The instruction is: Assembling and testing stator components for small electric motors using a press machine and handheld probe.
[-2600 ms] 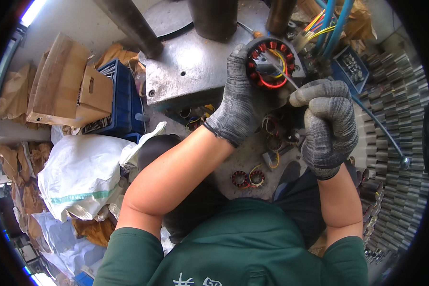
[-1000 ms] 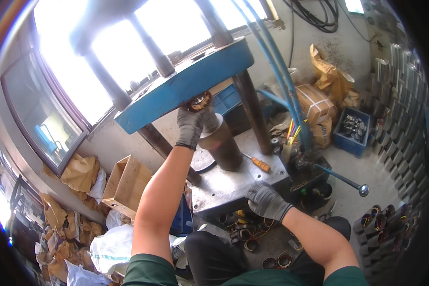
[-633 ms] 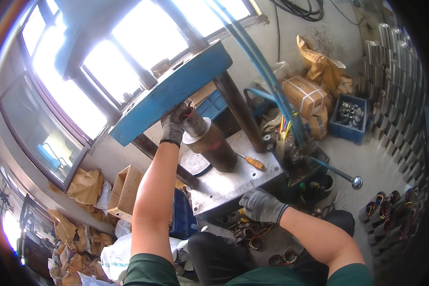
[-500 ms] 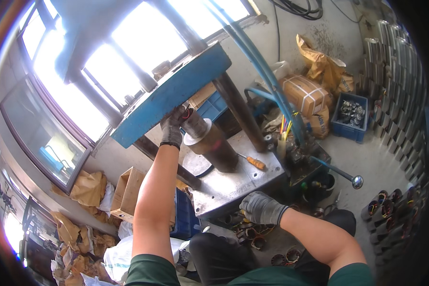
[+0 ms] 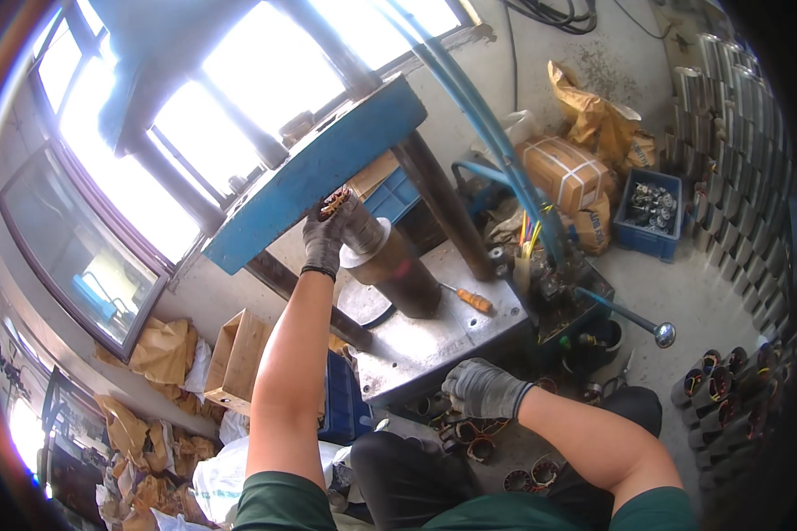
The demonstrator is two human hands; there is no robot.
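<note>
My left hand point(image 5: 322, 241), in a grey glove, is closed against the side of a grey cylindrical motor stator point(image 5: 359, 223), its fingers partly hidden behind it. Red and yellowish windings point(image 5: 335, 203) show at the stator's upper end, just under the blue press plate point(image 5: 319, 168). Below the stator, a pale flange tops a thick dark metal cylinder point(image 5: 405, 281) standing on the steel press bed point(image 5: 416, 348). My right hand point(image 5: 485, 388), gloved too, hangs off the bed's near edge with fingers curled in; nothing shows in it.
An orange-handled screwdriver point(image 5: 475, 300) lies on the bed. To its right, a lever with a metal ball point(image 5: 664, 334) juts out. More wound stators point(image 5: 715, 382) stand on the floor at right. A blue bin of metal parts point(image 5: 649, 215) and a strapped carton point(image 5: 565, 173) stand beyond.
My left hand has come down slightly from the stator's top to its side, so the windings now show more. My right hand remains nearly in place.
</note>
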